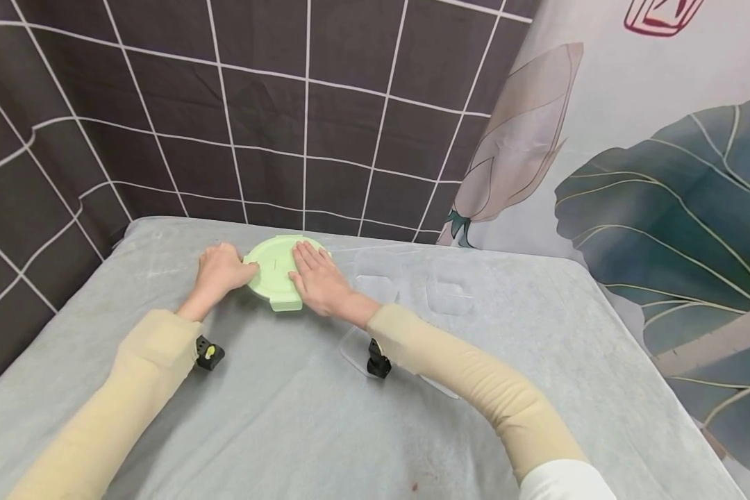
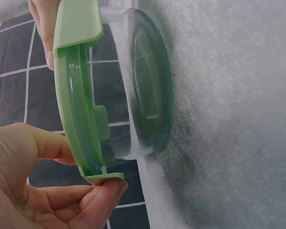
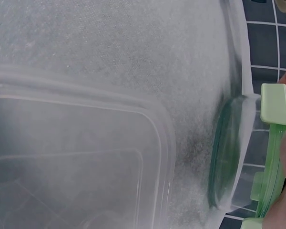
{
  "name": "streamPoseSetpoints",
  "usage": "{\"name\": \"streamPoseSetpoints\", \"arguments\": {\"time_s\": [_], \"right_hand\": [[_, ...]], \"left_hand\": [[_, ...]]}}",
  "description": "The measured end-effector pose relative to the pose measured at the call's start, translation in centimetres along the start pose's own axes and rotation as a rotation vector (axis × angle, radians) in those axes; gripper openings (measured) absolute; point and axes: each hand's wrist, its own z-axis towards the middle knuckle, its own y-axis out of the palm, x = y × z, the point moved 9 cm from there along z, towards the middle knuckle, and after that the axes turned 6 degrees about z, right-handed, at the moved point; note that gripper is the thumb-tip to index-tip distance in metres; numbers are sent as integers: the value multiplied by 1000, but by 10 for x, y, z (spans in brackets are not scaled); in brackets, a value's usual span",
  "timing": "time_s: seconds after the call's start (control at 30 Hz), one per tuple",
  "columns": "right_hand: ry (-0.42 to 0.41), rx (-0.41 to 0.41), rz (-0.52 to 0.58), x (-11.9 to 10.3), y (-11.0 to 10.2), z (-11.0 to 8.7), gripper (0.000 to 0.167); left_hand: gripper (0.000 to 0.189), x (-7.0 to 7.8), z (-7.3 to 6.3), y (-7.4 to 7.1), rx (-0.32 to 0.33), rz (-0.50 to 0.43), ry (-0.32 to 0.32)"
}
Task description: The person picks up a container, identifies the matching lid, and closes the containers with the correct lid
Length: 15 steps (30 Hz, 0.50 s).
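Observation:
A round glass food container (image 2: 155, 81) stands on the grey cloth, with a light green lid (image 1: 271, 267) on top. My left hand (image 1: 220, 269) is at the lid's left side. In the left wrist view its thumb is against the lid's rim and its fingertips are under a side latch (image 2: 106, 178), which sticks outward. My right hand (image 1: 322, 281) lies flat on the lid's right part, fingers straight. Another latch (image 1: 285, 304), at the near side, hangs down. The right wrist view shows the glass wall below the lid; the far-side latch is hard to make out.
Clear plastic boxes (image 1: 450, 295) lie right of the container, one partly behind my right forearm. A large clear box (image 3: 76, 129) fills the lower left of the right wrist view. A dark checked curtain (image 1: 262, 118) hangs behind the grey-covered table (image 1: 275, 417).

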Motion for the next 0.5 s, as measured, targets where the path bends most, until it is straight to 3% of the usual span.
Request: {"name": "streamPoseSetpoints", "arguments": {"time_s": [0.2,0.5], "right_hand": [[-1,6,-3,2,2,1,58],[-11,6,21,2,2,-1,59]], "left_hand": [[36,-2,2,3,-32,-6,-16],[38,2,-1,4,-8,-21,-17]]}}
